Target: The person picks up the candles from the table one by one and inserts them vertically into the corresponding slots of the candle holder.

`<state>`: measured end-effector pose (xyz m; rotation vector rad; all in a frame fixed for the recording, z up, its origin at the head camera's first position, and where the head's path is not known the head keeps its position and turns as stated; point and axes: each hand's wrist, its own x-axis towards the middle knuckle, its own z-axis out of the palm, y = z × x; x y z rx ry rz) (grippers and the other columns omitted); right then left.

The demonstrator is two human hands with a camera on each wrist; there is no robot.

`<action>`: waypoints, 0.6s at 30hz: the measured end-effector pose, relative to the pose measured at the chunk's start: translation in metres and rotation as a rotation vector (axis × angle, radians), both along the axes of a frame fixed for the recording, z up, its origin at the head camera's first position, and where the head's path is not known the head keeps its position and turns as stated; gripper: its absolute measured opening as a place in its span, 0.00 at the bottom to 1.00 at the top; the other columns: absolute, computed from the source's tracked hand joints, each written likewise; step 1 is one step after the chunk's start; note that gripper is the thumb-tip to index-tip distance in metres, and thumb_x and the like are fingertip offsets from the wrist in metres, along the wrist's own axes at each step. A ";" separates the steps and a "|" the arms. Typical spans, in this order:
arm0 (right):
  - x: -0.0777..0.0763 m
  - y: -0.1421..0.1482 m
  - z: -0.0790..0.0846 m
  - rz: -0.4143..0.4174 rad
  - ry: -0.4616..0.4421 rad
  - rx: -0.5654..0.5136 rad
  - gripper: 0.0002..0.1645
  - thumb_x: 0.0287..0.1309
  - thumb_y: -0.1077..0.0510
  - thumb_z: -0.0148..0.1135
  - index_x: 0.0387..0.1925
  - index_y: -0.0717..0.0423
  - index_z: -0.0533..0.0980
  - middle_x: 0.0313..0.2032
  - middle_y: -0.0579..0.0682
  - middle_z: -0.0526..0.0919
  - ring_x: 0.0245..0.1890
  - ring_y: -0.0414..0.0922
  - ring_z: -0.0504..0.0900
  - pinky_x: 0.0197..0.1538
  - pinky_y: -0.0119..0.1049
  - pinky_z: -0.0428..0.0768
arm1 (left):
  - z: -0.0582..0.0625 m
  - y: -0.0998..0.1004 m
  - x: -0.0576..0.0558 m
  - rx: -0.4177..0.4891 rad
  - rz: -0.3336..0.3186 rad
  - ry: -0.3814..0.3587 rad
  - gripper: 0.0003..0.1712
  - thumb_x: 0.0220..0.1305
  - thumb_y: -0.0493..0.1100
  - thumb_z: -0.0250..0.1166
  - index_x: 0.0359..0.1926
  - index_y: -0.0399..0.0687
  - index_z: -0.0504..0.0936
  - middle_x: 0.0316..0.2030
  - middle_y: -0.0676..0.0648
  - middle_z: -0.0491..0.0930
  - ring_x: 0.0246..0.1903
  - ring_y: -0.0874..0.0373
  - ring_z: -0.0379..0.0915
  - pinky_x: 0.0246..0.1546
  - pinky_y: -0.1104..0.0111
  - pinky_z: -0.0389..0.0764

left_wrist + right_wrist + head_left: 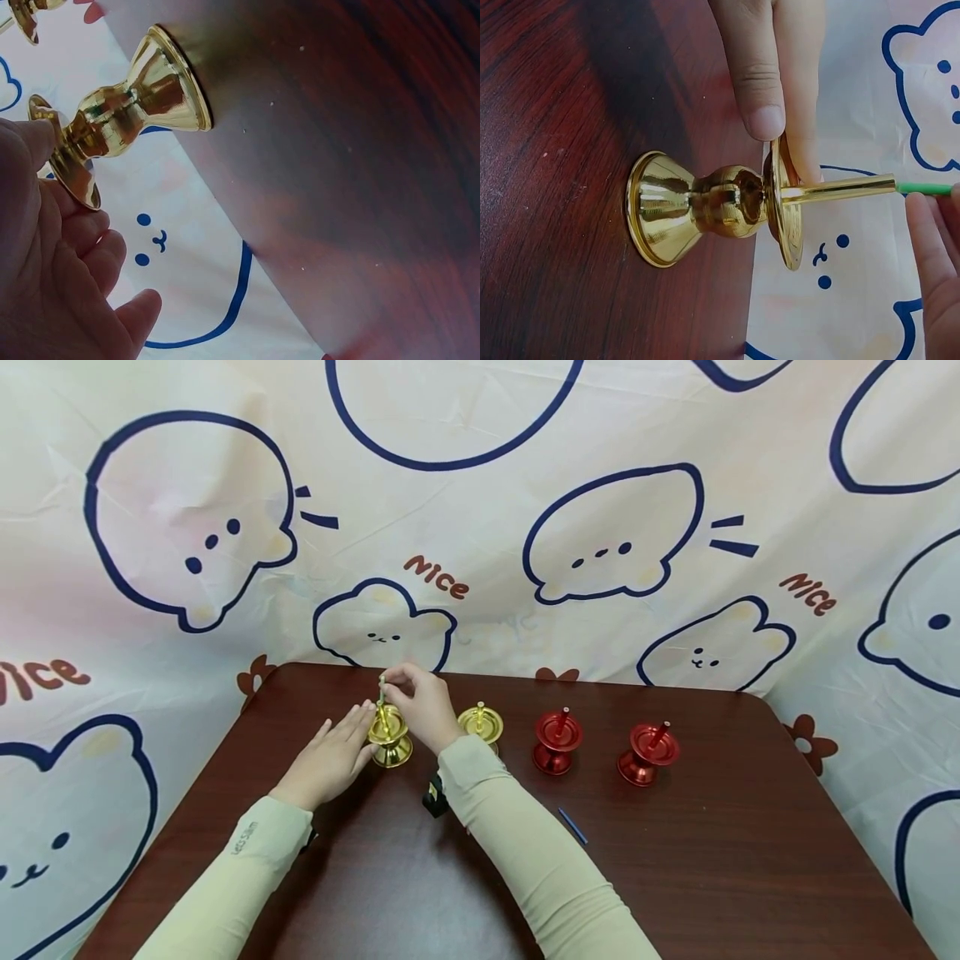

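Note:
A shiny gold candle holder [390, 745] with a flared foot, a round dish and a thin upright tube stands at the table's far left. My left hand [328, 762] pinches its dish at the rim, thumb on one side and fingers on the other, as the right wrist view shows. Above it, my right hand [423, 703] holds a thin green stick [922, 188] between thumb and fingers. The stick's lower end is right at the mouth of the gold tube [847, 187]. The stick's upper part is hidden by the fingers.
A second gold candle holder [480, 724] stands just right of my right hand, partly behind the sleeve. Two red candle holders [557, 742] [647, 753] stand farther right. A thin blue stick [573, 826] lies on the brown table [720, 860]. A patterned cloth [495, 518] hangs behind.

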<state>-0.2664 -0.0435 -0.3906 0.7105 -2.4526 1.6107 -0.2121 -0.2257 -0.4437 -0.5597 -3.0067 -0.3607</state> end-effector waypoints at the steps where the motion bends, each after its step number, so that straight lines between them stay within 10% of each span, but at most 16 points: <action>1: 0.000 0.000 0.000 0.001 0.002 0.002 0.09 0.70 0.60 0.63 0.47 0.59 0.82 0.42 0.48 0.87 0.40 0.37 0.83 0.48 0.29 0.80 | 0.000 0.000 0.000 0.001 -0.001 0.002 0.37 0.79 0.48 0.53 0.78 0.34 0.53 0.77 0.36 0.52 0.77 0.40 0.47 0.71 0.37 0.52; 18: -0.002 -0.004 0.001 0.026 0.094 0.119 0.06 0.70 0.60 0.62 0.45 0.57 0.81 0.42 0.48 0.87 0.45 0.39 0.83 0.52 0.26 0.78 | 0.001 0.000 0.000 0.007 -0.002 0.000 0.37 0.79 0.48 0.52 0.78 0.34 0.53 0.77 0.35 0.53 0.77 0.40 0.47 0.72 0.38 0.51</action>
